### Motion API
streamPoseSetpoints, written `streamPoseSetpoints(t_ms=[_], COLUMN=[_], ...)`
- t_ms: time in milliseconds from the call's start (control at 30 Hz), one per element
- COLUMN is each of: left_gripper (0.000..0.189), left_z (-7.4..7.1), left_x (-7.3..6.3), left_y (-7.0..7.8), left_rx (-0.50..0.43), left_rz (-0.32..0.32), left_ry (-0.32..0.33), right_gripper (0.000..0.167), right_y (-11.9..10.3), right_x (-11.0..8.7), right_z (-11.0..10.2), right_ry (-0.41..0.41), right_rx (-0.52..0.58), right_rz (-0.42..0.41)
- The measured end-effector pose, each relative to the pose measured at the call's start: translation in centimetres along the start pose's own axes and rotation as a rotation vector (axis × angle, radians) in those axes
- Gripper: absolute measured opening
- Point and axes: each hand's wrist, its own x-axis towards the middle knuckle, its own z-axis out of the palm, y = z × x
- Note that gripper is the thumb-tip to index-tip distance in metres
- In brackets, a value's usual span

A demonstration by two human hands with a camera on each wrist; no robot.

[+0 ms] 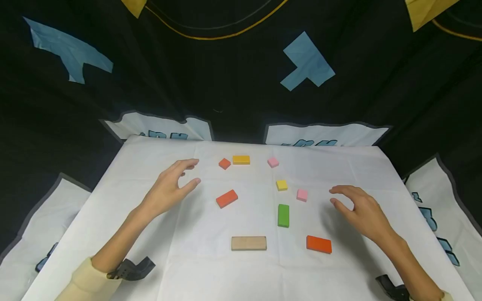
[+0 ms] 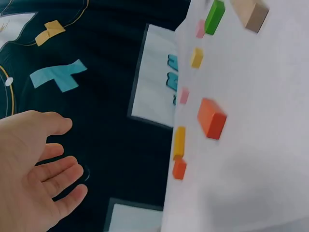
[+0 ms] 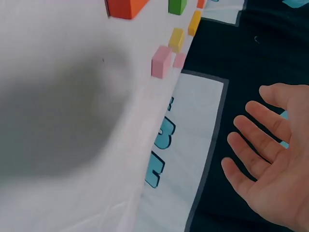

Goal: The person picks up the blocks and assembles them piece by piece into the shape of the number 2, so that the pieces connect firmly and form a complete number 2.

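My left hand [image 1: 168, 189] hovers above the left part of the white table, fingers relaxed and holding nothing. Nearest to it are an orange-red block [image 1: 227, 198] and a small orange-red block [image 1: 224, 163]. Over the right side hangs my right hand [image 1: 361, 211], also relaxed, with thumb and fingers apart. A red-orange block [image 1: 319, 244] and a pink block [image 1: 302, 195] lie to its left. Between the hands are a green block [image 1: 283, 215], a small yellow block [image 1: 281, 185] and a plain wooden block [image 1: 249, 243]. Both wrist views show empty palms.
Toward the back of the white table [image 1: 188, 267] lie a yellow-orange block [image 1: 241, 160] and another pink block [image 1: 273, 162]. A black curtain [image 1: 233, 92] with blue and yellow patches surrounds the table's far and side edges. Each wrist wears a black strap mount [image 1: 132, 269].
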Motion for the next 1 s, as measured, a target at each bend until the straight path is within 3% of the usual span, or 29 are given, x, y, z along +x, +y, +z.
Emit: streamPoseSetpoints(t_ms=[233, 467, 700, 1000], left_gripper=[0.050, 0.049, 0.040, 0.039], left_z=[2.0, 3.9, 5.5, 8.0], left_x=[-0.9, -1.8, -2.7, -4.2], left_y=[0.7, 1.0, 1.1, 2.1], left_rx=[-0.089, -0.192, -0.476, -0.599], left_rz=[0.008, 0.059, -0.037, -0.047], left_ry=[-0.059, -0.115, -0.240, -0.326], right_gripper=[0.026, 0.028, 0.034, 0.038], right_y=[0.2, 0.4, 0.8, 1.1], right_x=[-1.1, -2.3, -3.2, -4.8], right_z=[0.6, 1.5, 2.2, 3.0], right_ry=[-0.047, -0.108, -0.164, -0.299], right_rx=[0.170, 0.272, 0.418, 0.537], right_rz=[0.070, 0.126, 0.110, 0.220])
